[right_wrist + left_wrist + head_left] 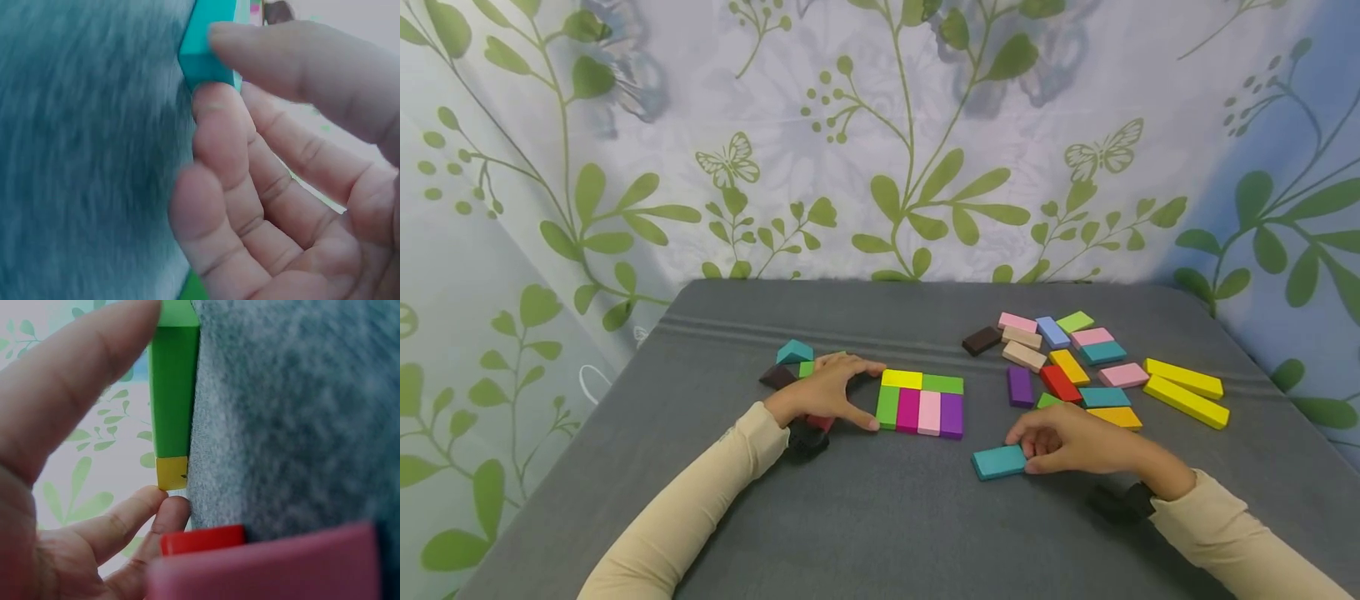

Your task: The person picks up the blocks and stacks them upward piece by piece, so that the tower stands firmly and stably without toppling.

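My right hand (1078, 439) pinches one end of a flat teal block (998, 462) between thumb and fingers, close over the grey cloth. In the right wrist view the thumb lies along one side of the teal block (206, 70) and a fingertip meets its end. My left hand (827, 387) spreads thumb and fingers at the left side of a flat rectangle of blocks. That rectangle has a yellow block (902, 379) and a green block (942, 384) on top, with upright green (887, 408), magenta (907, 411), pink (929, 413) and purple (951, 416) blocks below.
Several loose blocks lie at the right, among them a red block (1060, 383), a dark brown block (982, 341) and two long yellow blocks (1187, 402). Left of the rectangle, partly behind my left hand, sit a teal block (794, 352) and a dark block (778, 377).
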### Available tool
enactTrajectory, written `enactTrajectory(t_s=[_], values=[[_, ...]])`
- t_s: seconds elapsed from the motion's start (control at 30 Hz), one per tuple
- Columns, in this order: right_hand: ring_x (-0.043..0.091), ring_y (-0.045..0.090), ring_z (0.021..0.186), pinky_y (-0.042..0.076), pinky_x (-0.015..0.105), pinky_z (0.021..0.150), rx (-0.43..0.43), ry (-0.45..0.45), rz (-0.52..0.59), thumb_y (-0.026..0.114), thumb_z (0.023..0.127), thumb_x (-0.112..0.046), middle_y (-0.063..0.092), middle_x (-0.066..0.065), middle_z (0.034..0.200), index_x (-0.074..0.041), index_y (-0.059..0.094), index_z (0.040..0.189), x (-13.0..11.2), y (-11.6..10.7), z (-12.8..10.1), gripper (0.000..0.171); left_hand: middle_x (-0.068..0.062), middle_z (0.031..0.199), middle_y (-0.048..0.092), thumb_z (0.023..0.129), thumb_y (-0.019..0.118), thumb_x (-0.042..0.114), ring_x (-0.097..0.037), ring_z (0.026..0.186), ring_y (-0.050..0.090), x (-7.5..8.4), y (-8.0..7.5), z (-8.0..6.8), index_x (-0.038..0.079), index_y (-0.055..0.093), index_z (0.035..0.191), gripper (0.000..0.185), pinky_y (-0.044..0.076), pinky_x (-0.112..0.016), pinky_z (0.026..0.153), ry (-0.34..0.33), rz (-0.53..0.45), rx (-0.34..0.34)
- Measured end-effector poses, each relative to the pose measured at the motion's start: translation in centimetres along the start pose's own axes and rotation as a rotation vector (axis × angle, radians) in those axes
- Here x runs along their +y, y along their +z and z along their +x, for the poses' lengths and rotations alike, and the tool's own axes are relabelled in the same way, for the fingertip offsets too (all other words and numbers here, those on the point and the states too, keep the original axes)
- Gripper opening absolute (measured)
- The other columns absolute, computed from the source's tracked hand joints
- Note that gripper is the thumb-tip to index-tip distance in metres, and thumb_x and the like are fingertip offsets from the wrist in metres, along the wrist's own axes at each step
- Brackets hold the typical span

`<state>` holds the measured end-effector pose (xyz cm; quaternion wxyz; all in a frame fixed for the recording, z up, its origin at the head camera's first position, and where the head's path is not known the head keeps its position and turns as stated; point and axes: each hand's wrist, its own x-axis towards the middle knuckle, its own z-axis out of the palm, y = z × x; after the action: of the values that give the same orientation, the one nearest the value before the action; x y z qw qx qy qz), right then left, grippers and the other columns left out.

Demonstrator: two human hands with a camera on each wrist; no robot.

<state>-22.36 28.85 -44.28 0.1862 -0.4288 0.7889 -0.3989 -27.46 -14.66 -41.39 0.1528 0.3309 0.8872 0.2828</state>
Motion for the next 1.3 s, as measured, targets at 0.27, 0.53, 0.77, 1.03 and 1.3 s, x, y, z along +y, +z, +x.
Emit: enactTrajectory(t_s=[0.27,0.53,0.77,1.03,1.3], values=[[0.010,0.067,0.079,0.060,0.025,0.071,0.081,0.075,0.045,0.084,0.098,-0.020,0.072,-0.008,0.093,-0.013,0.075,0.114,0.8,2.2,2.1,0.020,-0.014,0.158,0.055,0.093,0.085,0.037,-0.038,0.147,0.042,0.1,-0.5,-0.2,0.006,0.050,0.161,0.083,0.022,-0.063,0.114,0.001,-0.006,-0.016],[0.007,0.063,0.075,0.057,0.024,0.067,0.173,0.163,-0.026,0.086,0.095,-0.019,0.068,-0.011,0.085,-0.010,0.074,0.109,-3.0,4.0,4.7,0.020,-0.014,0.158,0.054,0.094,0.085,0.035,-0.040,0.149,0.039,-0.1,-0.3,-0.1,0.006,0.050,0.162,0.082,0.020,-0.064,0.115,-0.002,-0.001,-0.011],[0.005,0.056,0.068,0.052,0.026,0.060,0.192,0.119,-0.133,0.087,0.094,-0.016,0.062,-0.011,0.080,-0.005,0.074,0.107,-6.3,5.0,6.9,0.021,-0.015,0.159,0.053,0.094,0.085,0.034,-0.041,0.150,0.038,-0.1,-0.3,-0.1,0.006,0.049,0.162,0.082,0.018,-0.066,0.116,0.001,-0.001,-0.004],[0.001,0.053,0.065,0.050,0.022,0.061,0.181,0.209,-0.213,0.089,0.091,-0.014,0.060,-0.013,0.075,-0.006,0.075,0.104,-9.3,5.5,9.5,0.021,-0.015,0.159,0.053,0.096,0.083,0.034,-0.040,0.149,0.038,-0.2,-0.3,0.0,0.006,0.049,0.162,0.080,0.020,-0.065,0.115,0.001,0.005,-0.009],[0.003,0.053,0.065,0.049,0.024,0.061,0.173,0.226,-0.251,0.090,0.090,-0.014,0.058,-0.012,0.072,-0.008,0.075,0.101,-9.5,5.8,11.2,0.020,-0.013,0.159,0.055,0.099,0.080,0.037,-0.038,0.147,0.042,-0.3,-0.2,0.2,0.006,0.049,0.162,0.078,0.024,-0.064,0.113,0.007,0.031,-0.006]])
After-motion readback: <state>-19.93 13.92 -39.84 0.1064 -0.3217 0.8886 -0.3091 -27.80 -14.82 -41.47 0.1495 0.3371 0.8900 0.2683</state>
